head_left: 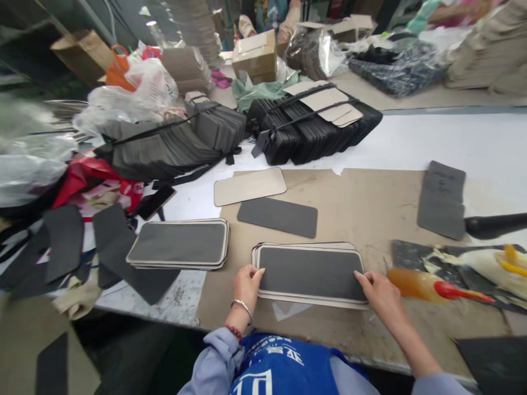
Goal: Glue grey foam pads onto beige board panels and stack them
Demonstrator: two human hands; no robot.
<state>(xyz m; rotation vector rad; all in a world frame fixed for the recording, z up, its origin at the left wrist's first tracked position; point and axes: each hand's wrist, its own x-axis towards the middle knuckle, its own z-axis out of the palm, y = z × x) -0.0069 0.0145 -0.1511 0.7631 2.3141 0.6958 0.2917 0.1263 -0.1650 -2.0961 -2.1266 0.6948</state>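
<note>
A small stack of cream-edged panels with a dark grey top (309, 272) lies on brown cardboard (362, 208) right in front of me. My left hand (247, 282) grips the stack's left end, fingers curled on its edge. My right hand (381, 293) holds the stack's right end, fingers bent against its corner. A second, similar stack (180, 244) rests to the left. Behind lie a loose grey panel (278, 217) and a loose beige panel (249, 186).
Strapped bundles of dark panels (313, 129) and grey panels (164, 145) stand at the back. An orange glue bottle with a red nozzle (428, 286) lies to the right by a grey piece (442, 200). Bags, scraps and boxes crowd the left. Another person's arms (288, 19) show at the far end.
</note>
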